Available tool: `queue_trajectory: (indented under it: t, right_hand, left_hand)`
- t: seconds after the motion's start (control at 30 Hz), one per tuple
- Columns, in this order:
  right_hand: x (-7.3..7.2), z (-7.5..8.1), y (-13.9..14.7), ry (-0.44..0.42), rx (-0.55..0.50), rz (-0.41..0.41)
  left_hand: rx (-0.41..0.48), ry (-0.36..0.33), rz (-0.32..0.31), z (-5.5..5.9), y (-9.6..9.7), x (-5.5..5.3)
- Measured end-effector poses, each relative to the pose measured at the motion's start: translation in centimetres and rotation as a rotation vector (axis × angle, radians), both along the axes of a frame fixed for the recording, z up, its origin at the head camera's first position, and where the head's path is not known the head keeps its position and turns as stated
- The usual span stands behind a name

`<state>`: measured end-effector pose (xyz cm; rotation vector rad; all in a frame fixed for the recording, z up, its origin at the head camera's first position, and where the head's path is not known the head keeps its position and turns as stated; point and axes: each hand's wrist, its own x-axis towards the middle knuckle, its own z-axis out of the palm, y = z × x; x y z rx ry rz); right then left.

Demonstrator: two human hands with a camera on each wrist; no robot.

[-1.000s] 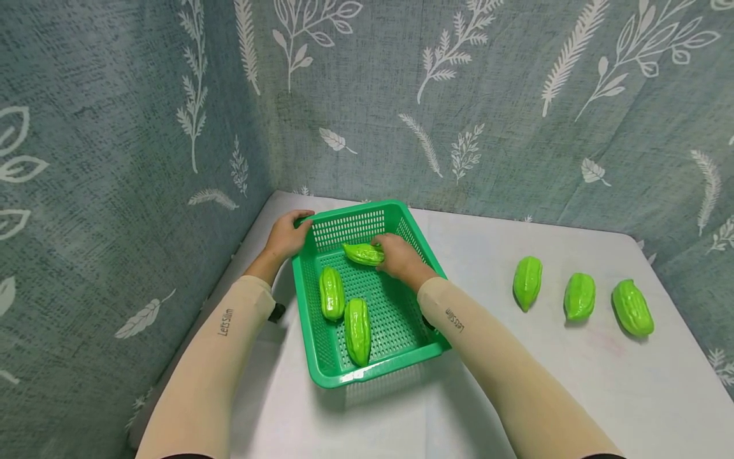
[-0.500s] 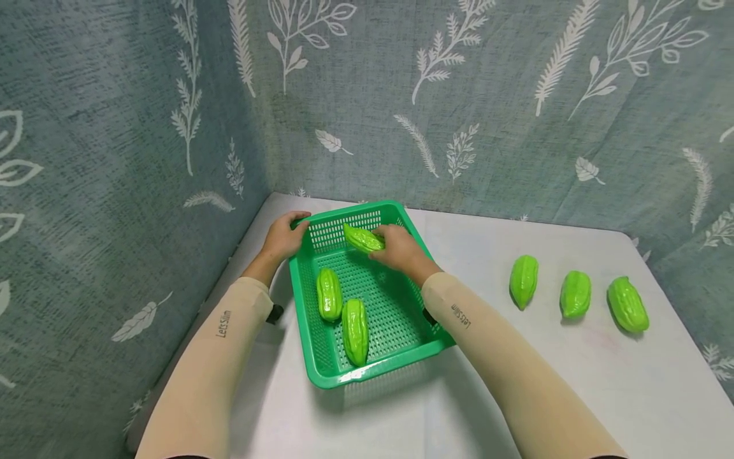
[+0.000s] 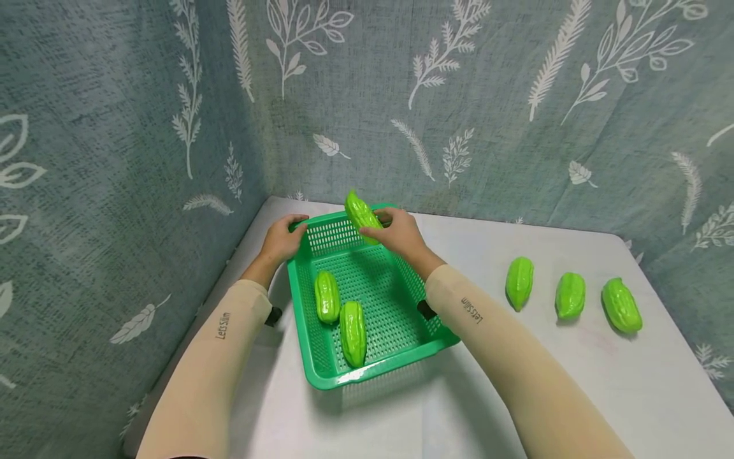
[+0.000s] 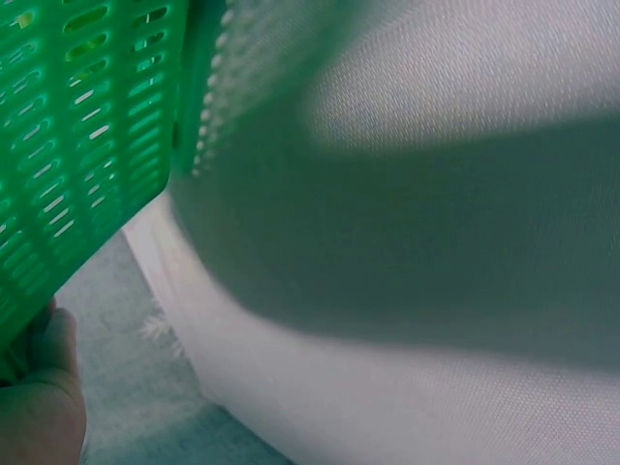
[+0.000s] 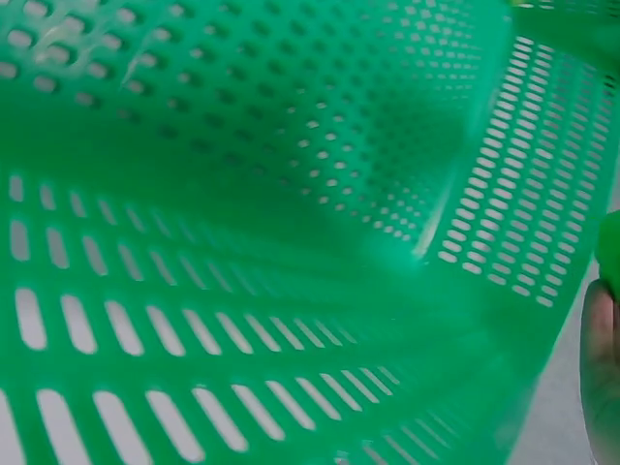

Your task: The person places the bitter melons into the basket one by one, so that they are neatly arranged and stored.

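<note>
In the head view a green perforated plastic basket stands on the table's left side. My left hand grips its back left corner by the rim; the left wrist view catches that hand's thumb side by the slotted wall. My right hand holds a ridged light-green bitter gourd above the basket's back part, its stem end pointing up and away. Inside the basket lie two more bitter gourds, one at the left and one nearer the front. Basket mesh fills most of the right wrist view.
Three bitter gourds lie in a row on the white-covered table at the right: one nearest the basket, a middle one and an outer one. Leaf-patterned cloth closes off the back and left sides.
My right hand has raised the bitter gourd from the basket floor to rim height, turning its stem end upward. My left hand stays on the rim; the view has shifted slightly.
</note>
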<state>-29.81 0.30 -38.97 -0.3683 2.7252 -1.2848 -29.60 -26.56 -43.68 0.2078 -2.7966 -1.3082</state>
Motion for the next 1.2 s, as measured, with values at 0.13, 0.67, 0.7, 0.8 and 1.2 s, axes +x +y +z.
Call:
queue_trajectory:
  t: [0.13, 0.67, 0.7, 0.8, 1.2]
  right_hand:
    - [-0.1, 0.8, 0.3, -0.029, -0.046, -0.043]
    - [-0.8, 3.8, 5.5, -0.103, -0.223, -0.216]
    - [-0.8, 3.9, 6.1, -0.106, -0.22, -0.228]
    - [-0.9, 4.1, 7.7, -0.103, -0.181, -0.27]
    - [-0.2, 2.3, 13.9, -0.175, -0.061, -0.381]
  left_hand:
    - [-0.005, -0.009, 0.0, 0.1, 0.1, 0.1]
    - [-0.008, -0.015, 0.007, 0.1, 0.1, -0.1]
    - [-0.01, -0.017, 0.007, 0.1, 0.2, 0.0]
    - [-0.016, -0.015, 0.003, 0.2, 0.1, 0.0]
    - [-0.026, -0.006, -0.004, 0.3, 0.2, 0.2]
